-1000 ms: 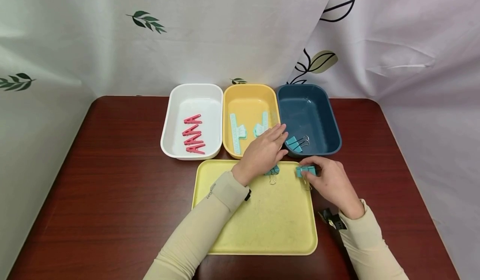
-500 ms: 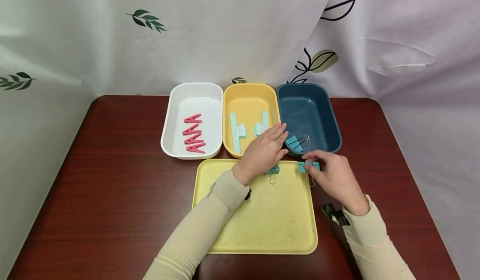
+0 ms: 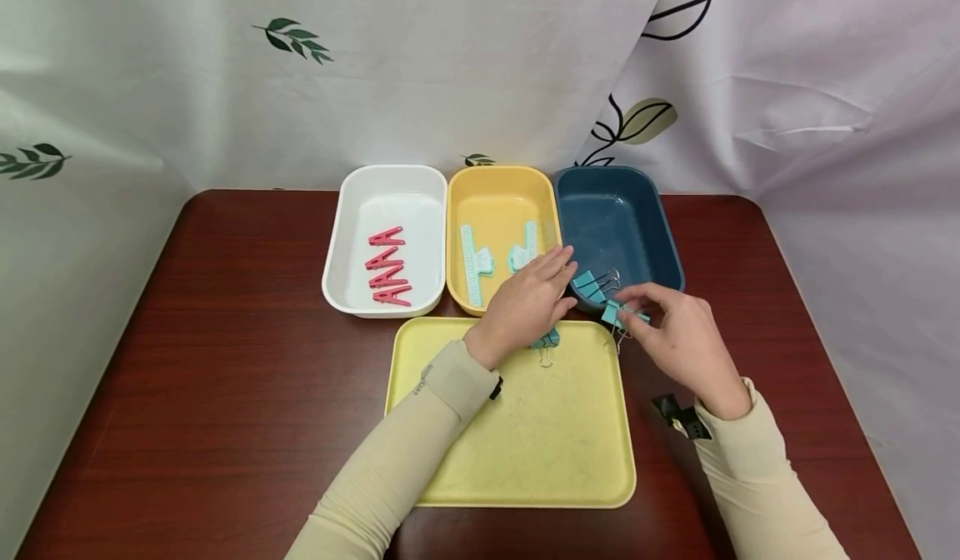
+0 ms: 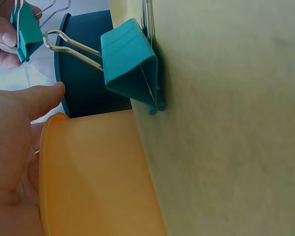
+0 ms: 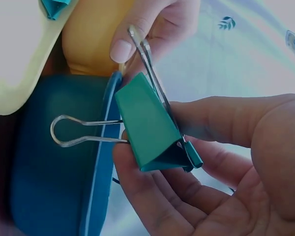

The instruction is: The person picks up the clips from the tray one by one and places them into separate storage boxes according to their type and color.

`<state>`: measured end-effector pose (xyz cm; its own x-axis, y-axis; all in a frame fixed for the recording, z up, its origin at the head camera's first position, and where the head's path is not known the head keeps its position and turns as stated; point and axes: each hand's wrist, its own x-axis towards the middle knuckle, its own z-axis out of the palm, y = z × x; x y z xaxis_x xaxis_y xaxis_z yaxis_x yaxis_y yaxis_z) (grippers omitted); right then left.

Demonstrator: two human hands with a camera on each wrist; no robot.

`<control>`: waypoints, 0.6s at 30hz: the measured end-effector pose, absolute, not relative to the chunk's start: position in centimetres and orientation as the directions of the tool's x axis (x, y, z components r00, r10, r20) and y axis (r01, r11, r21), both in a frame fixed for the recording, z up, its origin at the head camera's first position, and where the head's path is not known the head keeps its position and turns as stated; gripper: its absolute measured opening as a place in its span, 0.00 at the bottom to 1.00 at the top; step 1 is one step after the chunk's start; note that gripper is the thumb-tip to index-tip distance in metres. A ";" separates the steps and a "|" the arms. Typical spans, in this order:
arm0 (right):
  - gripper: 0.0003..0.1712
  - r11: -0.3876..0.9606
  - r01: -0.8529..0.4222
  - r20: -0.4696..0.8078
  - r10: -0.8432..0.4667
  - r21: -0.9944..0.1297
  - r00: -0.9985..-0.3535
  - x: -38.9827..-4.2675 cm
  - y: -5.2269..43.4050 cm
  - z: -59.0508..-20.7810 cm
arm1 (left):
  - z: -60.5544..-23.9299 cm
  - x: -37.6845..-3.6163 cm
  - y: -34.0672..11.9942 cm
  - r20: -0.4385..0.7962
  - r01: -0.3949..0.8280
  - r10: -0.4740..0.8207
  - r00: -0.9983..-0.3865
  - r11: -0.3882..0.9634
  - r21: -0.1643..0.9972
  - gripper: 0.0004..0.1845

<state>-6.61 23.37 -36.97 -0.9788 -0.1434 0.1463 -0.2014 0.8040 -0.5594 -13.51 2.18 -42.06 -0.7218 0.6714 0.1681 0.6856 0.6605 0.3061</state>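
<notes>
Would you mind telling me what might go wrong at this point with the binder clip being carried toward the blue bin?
1. The right hand pinches the teal binder clip right over the blue bin's near rim; released here, it might land outside the bin.
2. The left hand rests close beside that path, above another clip on the yellow tray; the hands could bump.

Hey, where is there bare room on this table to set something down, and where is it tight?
The yellow tray is bare across its near half. The table is bare left of the tray and in front of the white bin. It is crowded at the tray's far edge, where the left hand, the right hand pinching a binder clip and the blue bin meet.
</notes>
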 end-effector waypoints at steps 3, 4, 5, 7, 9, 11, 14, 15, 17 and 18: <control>0.09 0.801 -0.210 0.154 -0.148 -0.560 -0.977 -6.8 23.4 -36.7 | -42.0 -13.5 2.2 0.168 0.687 0.673 -0.721 0.659 0.308 0.28; 0.09 0.800 -0.213 0.157 -0.150 -0.561 -0.976 -6.9 23.5 -36.6 | -42.0 -13.5 2.2 0.169 0.687 0.673 -0.720 0.658 0.308 0.28; 0.09 0.798 -0.216 0.160 -0.151 -0.562 -0.976 -7.0 23.5 -36.5 | -42.1 -13.5 2.2 0.168 0.687 0.673 -0.720 0.658 0.309 0.28; 0.09 0.796 -0.219 0.165 -0.151 -0.565 -0.975 -7.2 23.5 -36.4 | -42.1 -13.5 2.2 0.165 0.686 0.674 -0.720 0.658 0.311 0.28; 0.10 0.792 -0.218 0.168 -0.148 -0.570 -0.975 -7.5 23.7 -36.3 | -42.0 -13.6 2.3 0.162 0.685 0.674 -0.721 0.657 0.314 0.28; 0.10 0.787 -0.217 0.169 -0.144 -0.578 -0.975 -7.8 23.8 -36.2 | -42.0 -13.6 2.3 0.159 0.683 0.673 -0.722 0.658 0.317 0.29; 0.10 0.780 -0.211 0.169 -0.137 -0.589 -0.976 -8.3 24.0 -36.3 | -42.0 -13.6 2.3 0.159 0.681 0.672 -0.723 0.657 0.323 0.28; 0.10 0.779 -0.209 0.168 -0.135 -0.591 -0.977 -8.5 24.0 -36.3 | -42.0 -13.6 2.3 0.159 0.681 0.671 -0.724 0.657 0.324 0.28; 0.10 0.776 -0.200 0.162 -0.128 -0.598 -0.979 -8.8 24.1 -36.3 | -42.0 -13.6 2.2 0.161 0.681 0.671 -0.724 0.656 0.326 0.28; 0.10 0.774 -0.195 0.158 -0.123 -0.602 -0.980 -8.9 24.1 -36.3 | -42.0 -13.6 2.2 0.162 0.682 0.672 -0.723 0.655 0.327 0.28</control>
<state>-8.92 24.08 -36.28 -0.9797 -0.1234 0.1580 -0.1946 0.7745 -0.6019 -13.59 2.19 -41.99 -0.7228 0.6717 0.1624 0.6817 0.6546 0.3268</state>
